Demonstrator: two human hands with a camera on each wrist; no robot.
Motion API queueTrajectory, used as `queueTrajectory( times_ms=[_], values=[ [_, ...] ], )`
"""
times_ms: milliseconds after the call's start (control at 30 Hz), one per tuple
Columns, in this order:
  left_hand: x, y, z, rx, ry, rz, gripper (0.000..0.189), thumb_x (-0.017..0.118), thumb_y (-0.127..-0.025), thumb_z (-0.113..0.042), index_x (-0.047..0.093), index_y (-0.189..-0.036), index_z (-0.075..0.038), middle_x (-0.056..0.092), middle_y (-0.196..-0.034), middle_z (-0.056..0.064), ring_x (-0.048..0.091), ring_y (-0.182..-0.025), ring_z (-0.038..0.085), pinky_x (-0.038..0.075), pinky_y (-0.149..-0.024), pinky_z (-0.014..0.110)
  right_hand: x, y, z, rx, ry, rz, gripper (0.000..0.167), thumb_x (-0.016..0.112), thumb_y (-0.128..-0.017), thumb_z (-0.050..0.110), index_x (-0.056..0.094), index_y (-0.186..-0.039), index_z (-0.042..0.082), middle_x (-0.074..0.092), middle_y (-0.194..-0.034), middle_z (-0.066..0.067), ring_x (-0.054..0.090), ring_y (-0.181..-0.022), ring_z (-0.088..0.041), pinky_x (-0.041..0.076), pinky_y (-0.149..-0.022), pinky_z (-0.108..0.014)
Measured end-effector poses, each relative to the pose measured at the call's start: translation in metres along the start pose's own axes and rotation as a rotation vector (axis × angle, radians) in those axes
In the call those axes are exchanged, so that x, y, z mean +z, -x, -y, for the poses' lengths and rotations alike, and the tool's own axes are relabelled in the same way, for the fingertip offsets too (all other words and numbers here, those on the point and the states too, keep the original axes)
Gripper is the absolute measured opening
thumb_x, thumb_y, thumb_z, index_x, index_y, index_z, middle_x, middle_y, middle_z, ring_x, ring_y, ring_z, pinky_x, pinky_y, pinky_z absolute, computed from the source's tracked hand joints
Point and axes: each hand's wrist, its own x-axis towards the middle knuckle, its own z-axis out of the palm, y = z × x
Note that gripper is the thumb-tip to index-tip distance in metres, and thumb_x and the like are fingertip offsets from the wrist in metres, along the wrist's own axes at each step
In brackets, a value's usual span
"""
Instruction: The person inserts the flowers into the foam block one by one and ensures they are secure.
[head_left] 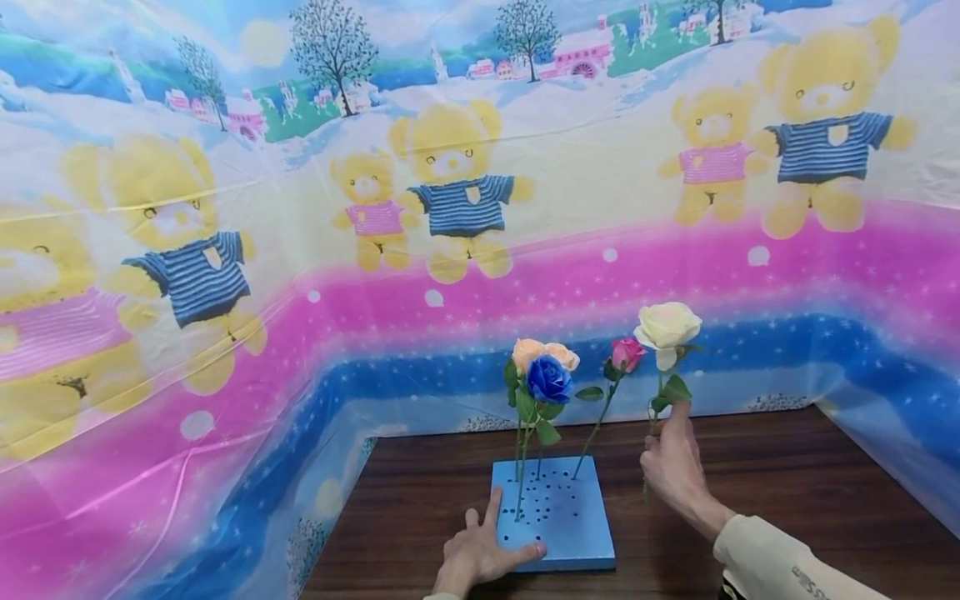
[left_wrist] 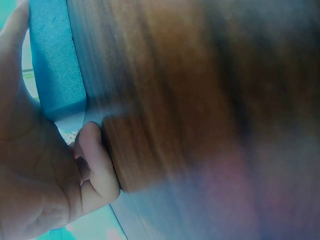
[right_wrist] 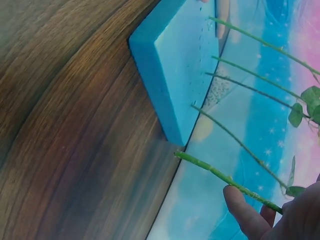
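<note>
My right hand (head_left: 675, 467) pinches the stem of a white rose (head_left: 667, 325), holding it upright to the right of a blue foam block (head_left: 592, 533). In the right wrist view the lower end of that green stem (right_wrist: 200, 164) hangs free, apart from the block. My left hand (head_left: 480, 546) rests against the block's left and front edges with thumb and fingers spread. A blue rose (head_left: 550, 379), peach roses (head_left: 528, 354) and a pink rose (head_left: 627, 354) stand in the block by their stems. Several small holes dot its top.
The block lies on a dark wood-grain table (head_left: 405, 492). Behind and to the left hangs a cloth backdrop (head_left: 570, 283) printed with teddy bears. The pink rose leans right, between the other standing roses and the white one.
</note>
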Motion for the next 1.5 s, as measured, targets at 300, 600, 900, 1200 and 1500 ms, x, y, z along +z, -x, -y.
queueTrajectory(
  times_ms=[300, 600, 900, 1200, 1500],
  values=[
    [-0.001, 0.001, 0.000, -0.006, 0.004, 0.001, 0.133, 0.064, -0.077, -0.102, 0.020, -0.180, -0.032, 0.046, -0.160, 0.032, 0.057, -0.064, 0.029, 0.037, -0.061, 0.046, 0.009, 0.002, 0.013, -0.050, -0.057, 0.054, 0.076, 0.052, -0.107, -0.009, 0.014, -0.169, 0.011, 0.064, -0.116, -0.026, 0.068, -0.095, -0.035, 0.055, -0.078, -0.049],
    [-0.002, 0.002, -0.001, -0.009, 0.011, 0.007, 0.132, 0.065, -0.078, -0.101, 0.020, -0.180, -0.031, 0.047, -0.159, 0.032, 0.058, -0.065, 0.029, 0.037, -0.062, 0.046, 0.021, 0.006, 0.015, -0.051, -0.106, 0.140, 0.059, 0.051, -0.112, -0.005, 0.022, -0.160, 0.011, 0.059, -0.115, -0.020, 0.062, -0.086, -0.027, 0.052, -0.070, -0.041],
    [-0.002, 0.003, -0.001, -0.002, 0.002, 0.001, 0.131, 0.066, -0.078, -0.100, 0.021, -0.180, -0.031, 0.046, -0.161, 0.033, 0.059, -0.066, 0.030, 0.040, -0.063, 0.048, 0.033, 0.007, 0.019, -0.059, -0.087, 0.150, 0.070, 0.056, -0.111, -0.004, 0.018, -0.166, 0.017, 0.063, -0.113, -0.016, 0.062, -0.086, -0.024, 0.051, -0.071, -0.037],
    [-0.003, 0.003, -0.001, -0.006, 0.008, 0.001, 0.130, 0.065, -0.079, -0.101, 0.021, -0.180, -0.032, 0.044, -0.163, 0.033, 0.061, -0.068, 0.031, 0.044, -0.064, 0.050, 0.048, 0.007, 0.022, -0.030, -0.122, 0.212, 0.072, 0.056, -0.111, -0.004, 0.019, -0.167, 0.021, 0.066, -0.114, -0.016, 0.068, -0.086, -0.025, 0.059, -0.069, -0.037],
    [-0.004, 0.005, -0.002, 0.002, 0.009, -0.007, 0.129, 0.066, -0.079, -0.099, 0.022, -0.180, -0.031, 0.044, -0.164, 0.034, 0.061, -0.069, 0.032, 0.046, -0.065, 0.051, 0.054, 0.006, 0.023, -0.059, -0.159, 0.222, 0.073, 0.057, -0.110, -0.005, 0.018, -0.167, 0.021, 0.064, -0.110, -0.015, 0.066, -0.089, -0.023, 0.061, -0.069, -0.035]
  ],
)
